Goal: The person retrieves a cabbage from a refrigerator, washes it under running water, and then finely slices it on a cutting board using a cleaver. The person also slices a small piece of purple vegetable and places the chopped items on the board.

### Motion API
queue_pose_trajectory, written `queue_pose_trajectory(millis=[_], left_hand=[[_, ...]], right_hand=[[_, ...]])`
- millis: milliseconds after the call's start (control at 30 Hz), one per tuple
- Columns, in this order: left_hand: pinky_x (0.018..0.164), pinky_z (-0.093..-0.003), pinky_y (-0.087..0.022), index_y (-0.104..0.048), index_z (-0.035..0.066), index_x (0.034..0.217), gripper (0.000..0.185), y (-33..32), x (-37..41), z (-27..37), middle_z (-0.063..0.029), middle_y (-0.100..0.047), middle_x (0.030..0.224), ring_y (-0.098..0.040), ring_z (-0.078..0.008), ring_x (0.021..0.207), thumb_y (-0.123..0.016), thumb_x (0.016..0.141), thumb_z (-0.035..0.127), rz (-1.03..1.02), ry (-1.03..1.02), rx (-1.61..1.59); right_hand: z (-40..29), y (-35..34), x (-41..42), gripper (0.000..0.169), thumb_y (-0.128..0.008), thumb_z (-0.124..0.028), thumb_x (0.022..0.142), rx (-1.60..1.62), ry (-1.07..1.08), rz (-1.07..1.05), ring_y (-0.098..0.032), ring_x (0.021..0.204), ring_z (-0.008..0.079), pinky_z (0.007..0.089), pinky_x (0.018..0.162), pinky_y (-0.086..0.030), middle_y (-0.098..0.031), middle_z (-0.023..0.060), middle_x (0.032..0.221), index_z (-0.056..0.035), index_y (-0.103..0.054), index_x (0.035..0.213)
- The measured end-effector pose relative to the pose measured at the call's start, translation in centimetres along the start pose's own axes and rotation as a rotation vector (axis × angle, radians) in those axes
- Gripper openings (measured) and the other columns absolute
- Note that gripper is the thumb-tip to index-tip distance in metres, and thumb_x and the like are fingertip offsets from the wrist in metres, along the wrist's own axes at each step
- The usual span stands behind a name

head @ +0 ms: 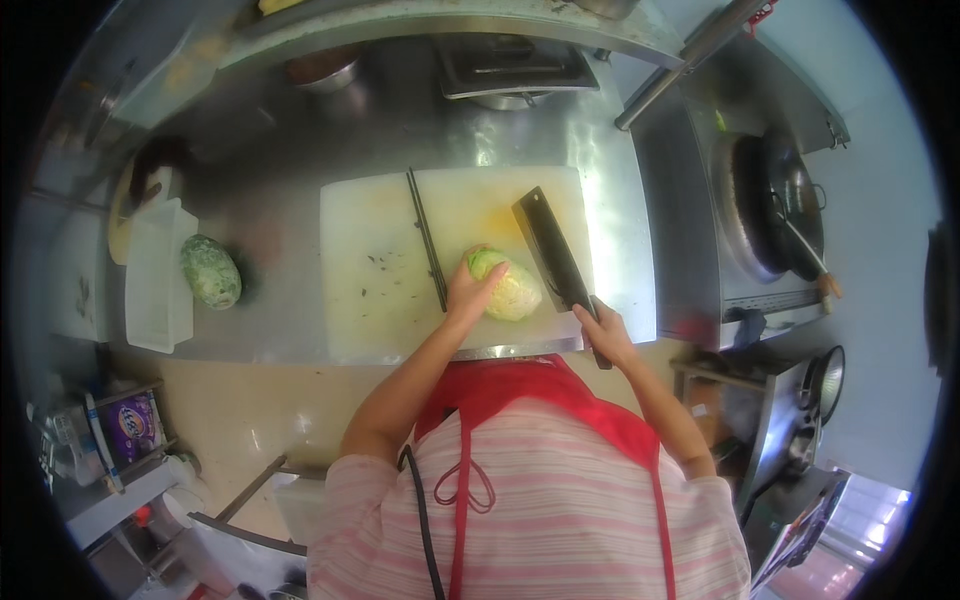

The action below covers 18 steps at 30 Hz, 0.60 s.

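My left hand (474, 289) is around the left side of a pale green cabbage (516, 294), with the thumb across its top. The cabbage is over the front part of a white cutting board (375, 217). In my right hand (606, 335) is the dark handle of a cleaver (551, 244). Its broad blade points away from me over the board's right side, a little apart from the cabbage. Left of the cabbage, a pair of dark rods, possibly chopsticks (426, 240), lies lengthwise on the board. Small dark scraps (382, 261) are scattered on the board's left half.
A wax gourd or similar green melon (211, 271) sits beside a white plastic bin (159, 277) on the steel table (277, 187). A lidded metal pan (517, 67) stands at the back under a shelf (450, 30). On the right is a stove with a wok (750, 206).
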<state>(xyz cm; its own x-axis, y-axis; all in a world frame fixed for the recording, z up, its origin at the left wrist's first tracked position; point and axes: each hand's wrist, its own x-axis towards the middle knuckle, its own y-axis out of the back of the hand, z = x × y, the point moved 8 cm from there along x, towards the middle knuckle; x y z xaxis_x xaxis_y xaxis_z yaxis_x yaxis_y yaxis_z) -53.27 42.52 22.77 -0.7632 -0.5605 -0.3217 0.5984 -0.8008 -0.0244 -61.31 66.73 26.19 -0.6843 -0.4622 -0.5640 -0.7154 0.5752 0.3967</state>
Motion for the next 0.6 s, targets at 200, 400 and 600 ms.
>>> queue_pose_trajectory(millis=[200, 400, 600], left_hand=[[0.087, -0.0397, -0.045, -0.053, 0.007, 0.119, 0.055, 1.1, -2.4, 5.9, -0.0121, -0.059, 0.103, -0.057, -0.0311, 0.094, -0.075, 0.073, 0.027, 0.421, -0.672, 0.764], [0.089, -0.0454, -0.042, -0.051, 0.009, 0.122, 0.064, -0.7, -5.0, 3.5, -0.0136, -0.051, 0.121, -0.049, -0.0317, 0.111, -0.077, 0.068, 0.030, 0.000, -0.838, 0.791], [0.093, -0.0466, -0.038, -0.046, 0.010, 0.127, 0.078, -1.4, -4.6, 4.8, -0.0152, -0.041, 0.135, -0.044, -0.0365, 0.117, -0.082, 0.060, 0.026, 0.127, -0.773, 0.915]], right_hand=[[0.0, 1.3, 0.9, 0.027, -0.056, -0.025, 0.088, -0.260, 0.117, 0.158, -0.061, 0.054, 0.0195, 0.0333, 0.054, -0.049, -0.060, 0.0120, 0.062, -0.0027, -0.057, 0.103], [-2.5, 1.0, 2.1, 0.029, -0.055, -0.020, 0.087, -0.336, 0.093, 0.013, -0.064, 0.059, 0.0277, 0.0396, 0.058, -0.050, -0.060, 0.0159, 0.064, -0.0054, -0.052, 0.112], [-3.7, 1.3, 3.7, 0.027, -0.055, -0.017, 0.088, -0.554, 0.462, 0.025, -0.060, 0.059, 0.0365, 0.0446, 0.054, -0.047, -0.059, 0.0188, 0.064, -0.0071, -0.052, 0.112]])
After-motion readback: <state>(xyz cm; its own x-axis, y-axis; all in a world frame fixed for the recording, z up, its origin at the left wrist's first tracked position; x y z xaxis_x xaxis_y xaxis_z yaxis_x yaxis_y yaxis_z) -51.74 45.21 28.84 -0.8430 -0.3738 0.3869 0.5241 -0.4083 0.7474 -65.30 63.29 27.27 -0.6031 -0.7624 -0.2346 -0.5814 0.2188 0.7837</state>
